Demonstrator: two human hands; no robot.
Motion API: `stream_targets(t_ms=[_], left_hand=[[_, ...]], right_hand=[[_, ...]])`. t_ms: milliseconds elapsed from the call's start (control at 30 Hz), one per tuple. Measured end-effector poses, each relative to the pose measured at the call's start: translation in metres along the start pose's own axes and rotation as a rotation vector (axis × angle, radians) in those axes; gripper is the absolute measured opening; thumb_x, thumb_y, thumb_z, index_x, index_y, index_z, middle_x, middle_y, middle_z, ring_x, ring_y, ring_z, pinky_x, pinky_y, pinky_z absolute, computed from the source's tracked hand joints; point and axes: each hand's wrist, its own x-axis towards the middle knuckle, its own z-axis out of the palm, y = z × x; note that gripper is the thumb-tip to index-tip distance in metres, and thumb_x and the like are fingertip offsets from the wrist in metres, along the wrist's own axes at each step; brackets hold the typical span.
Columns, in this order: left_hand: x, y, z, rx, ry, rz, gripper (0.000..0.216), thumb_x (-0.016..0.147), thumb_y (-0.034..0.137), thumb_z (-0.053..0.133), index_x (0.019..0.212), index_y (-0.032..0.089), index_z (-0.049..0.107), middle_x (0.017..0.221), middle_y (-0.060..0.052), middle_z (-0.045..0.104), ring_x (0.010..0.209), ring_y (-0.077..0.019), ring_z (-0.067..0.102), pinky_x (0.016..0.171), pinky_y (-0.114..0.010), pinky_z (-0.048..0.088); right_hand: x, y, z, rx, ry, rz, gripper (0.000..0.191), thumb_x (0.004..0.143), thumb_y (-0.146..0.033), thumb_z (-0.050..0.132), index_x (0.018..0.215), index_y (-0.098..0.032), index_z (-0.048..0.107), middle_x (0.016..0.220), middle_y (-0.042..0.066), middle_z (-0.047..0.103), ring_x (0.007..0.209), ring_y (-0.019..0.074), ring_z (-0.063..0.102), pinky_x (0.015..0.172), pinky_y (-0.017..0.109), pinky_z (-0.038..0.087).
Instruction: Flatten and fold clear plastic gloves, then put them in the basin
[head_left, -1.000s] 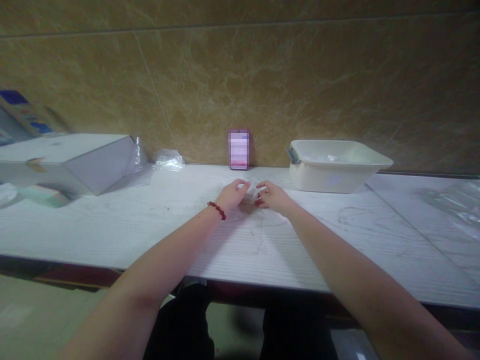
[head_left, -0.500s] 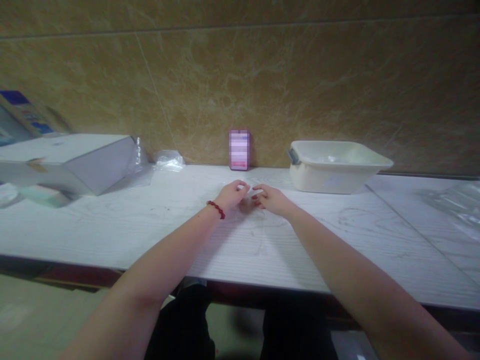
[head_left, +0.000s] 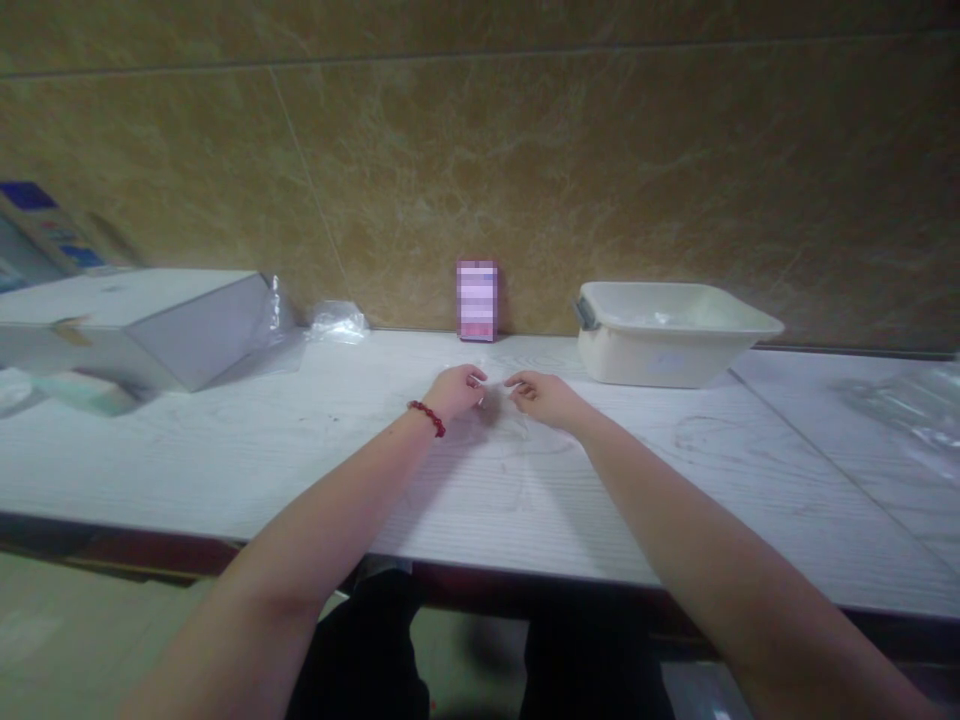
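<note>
Over the middle of the white table (head_left: 300, 460), my left hand (head_left: 456, 392) has its fingers curled inward, and a red bead bracelet (head_left: 427, 417) circles that wrist. Facing it across a small gap is my right hand (head_left: 547, 398), thumb and fingers drawn together in a pinch. Something clear and thin, like plastic film, seems to lie at and below the fingertips. It is too faint to tell whether either hand grips it. A phone (head_left: 478, 302) with a blurred screen leans upright against the wall behind the hands.
To the right stands a cream plastic basin (head_left: 652, 355) with a grey handle. At left are a white box (head_left: 187, 330) and crumpled clear plastic (head_left: 337, 322). More clear plastic (head_left: 915, 400) lies far right. A brown marbled wall (head_left: 480, 160) bounds the table's back.
My left hand has shifted slightly left, its fingers curling more. The right hand's fingers, spread before, have come together. The gap between the hands is slightly wider.
</note>
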Motion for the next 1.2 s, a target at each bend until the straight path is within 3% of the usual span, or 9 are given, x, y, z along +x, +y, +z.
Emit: stream_targets(t_ms=[133,267,467,1067,1200], left_hand=[[0.002,-0.003,0.001,0.049,0.001,0.007,0.026,0.063,0.018,0.050,0.088,0.016,0.058,0.071,-0.001,0.062,0.060,-0.0102,0.056,0.053,-0.016,0.041],[0.003,-0.005,0.002,0.127,0.012,0.056,0.025,0.063,0.020,0.051,0.086,0.015,0.060,0.078,-0.002,0.063,0.069,-0.0125,0.056,0.062,-0.019,0.042],[0.003,-0.005,0.001,0.177,-0.023,0.088,0.025,0.064,0.022,0.050,0.085,0.016,0.062,0.083,-0.004,0.063,0.075,-0.0150,0.056,0.068,-0.022,0.042],[0.006,-0.013,-0.005,0.113,-0.080,0.028,0.030,0.060,0.018,0.052,0.089,0.015,0.061,0.082,-0.003,0.063,0.073,-0.0138,0.057,0.067,-0.019,0.043],[0.005,-0.013,-0.011,0.179,-0.044,0.033,0.030,0.063,0.019,0.050,0.091,0.015,0.060,0.087,-0.004,0.062,0.077,-0.0155,0.056,0.072,-0.022,0.042]], right_hand=[[-0.002,-0.001,-0.012,-0.234,-0.036,-0.054,0.023,0.066,-0.026,0.053,0.086,-0.019,0.061,0.075,0.002,0.060,0.066,0.0112,0.053,0.062,0.021,0.039],[-0.003,0.003,-0.019,-0.344,-0.127,-0.118,0.033,0.063,-0.035,0.056,0.091,-0.018,0.061,0.082,0.005,0.060,0.072,0.0139,0.054,0.065,0.022,0.039],[-0.005,0.004,-0.020,-0.340,-0.217,-0.109,0.041,0.064,-0.041,0.055,0.097,-0.019,0.059,0.087,0.006,0.059,0.076,0.0164,0.054,0.068,0.024,0.039],[-0.006,0.002,-0.024,-0.310,-0.285,-0.074,0.045,0.061,-0.039,0.059,0.103,-0.022,0.057,0.096,0.006,0.058,0.082,0.0177,0.053,0.073,0.027,0.039],[-0.004,0.007,-0.023,-0.313,-0.286,-0.072,0.049,0.059,-0.043,0.060,0.104,-0.024,0.055,0.095,0.005,0.058,0.082,0.0181,0.053,0.073,0.028,0.039]])
